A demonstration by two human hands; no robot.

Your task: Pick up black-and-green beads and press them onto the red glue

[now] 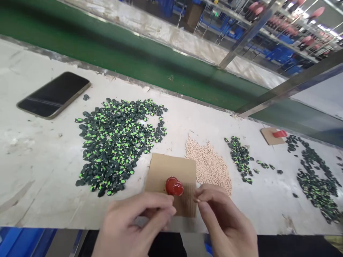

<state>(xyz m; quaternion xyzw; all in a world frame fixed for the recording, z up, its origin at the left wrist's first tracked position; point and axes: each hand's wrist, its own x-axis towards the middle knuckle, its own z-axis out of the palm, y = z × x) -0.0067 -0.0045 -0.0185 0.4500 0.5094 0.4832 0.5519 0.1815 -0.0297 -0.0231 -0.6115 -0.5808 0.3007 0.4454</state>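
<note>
My left hand and my right hand are both at the near edge of the white bench, fingers curled and pinched toward each other. What they pinch is hidden. Just beyond the fingertips a small red cap-like piece sits on a square of brown cardboard. Left of the cardboard lies a big heap of small black and green parts. A pile of tiny beige pellets lies right of it.
A dark phone lies face up at the far left. A smaller heap of black and green parts and a larger one lie to the right, near a second cardboard piece with a red cap. A green conveyor belt runs behind the bench.
</note>
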